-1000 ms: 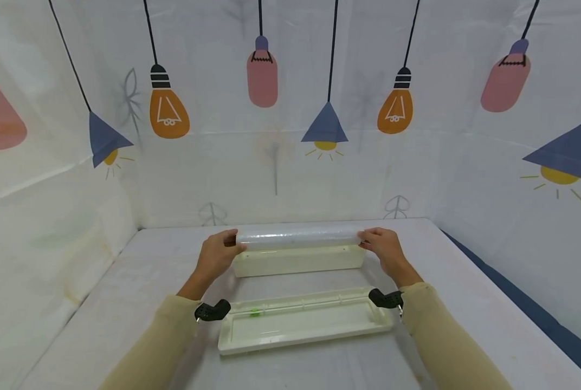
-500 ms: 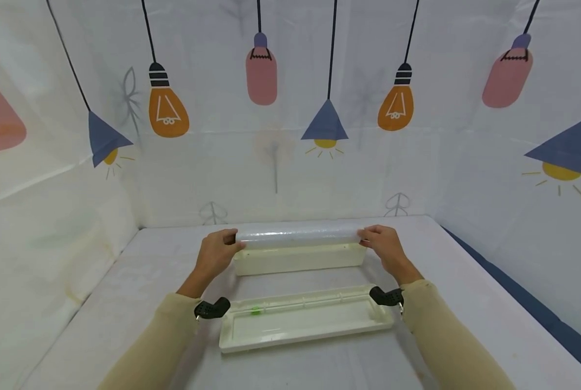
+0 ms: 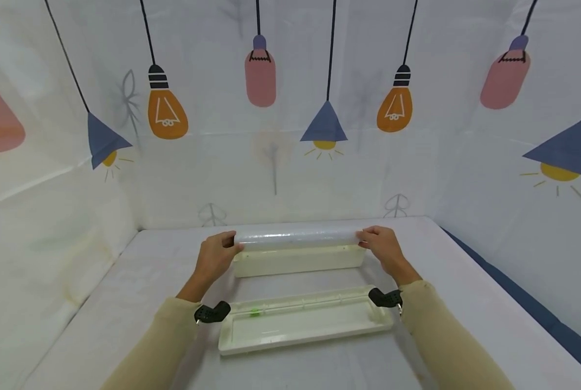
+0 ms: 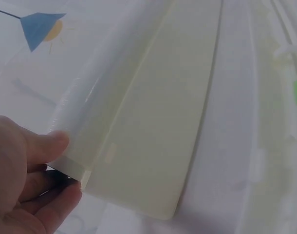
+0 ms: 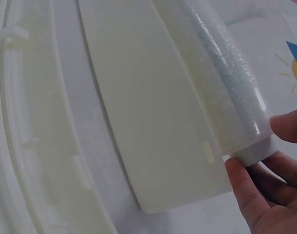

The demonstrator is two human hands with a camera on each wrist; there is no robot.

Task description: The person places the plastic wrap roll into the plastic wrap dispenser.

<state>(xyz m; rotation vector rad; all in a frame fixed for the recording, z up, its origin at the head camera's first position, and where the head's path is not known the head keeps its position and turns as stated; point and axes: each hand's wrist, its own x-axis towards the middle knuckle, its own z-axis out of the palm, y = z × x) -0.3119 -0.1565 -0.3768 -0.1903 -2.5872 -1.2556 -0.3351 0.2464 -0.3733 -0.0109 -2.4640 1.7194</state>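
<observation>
A shiny roll of clear plastic wrap lies lengthwise along the top of a long cream plastic box. My left hand grips the roll's left end; in the left wrist view the thumb presses on top and the fingers curl at the open end of the core. At the other end my right hand pinches the roll, its thumb above and fingers under the white core tip in the right wrist view. Much of the box's inside is hidden behind the roll.
Nearer to me lies a long cream lid, inner side up, with a small green slider on its rail. A white cloth covers the table. Printed fabric walls enclose the back and sides.
Both hands keep their hold on the roll of plastic wrap, which stays over the box. Only a slight shift of the head view shows.
</observation>
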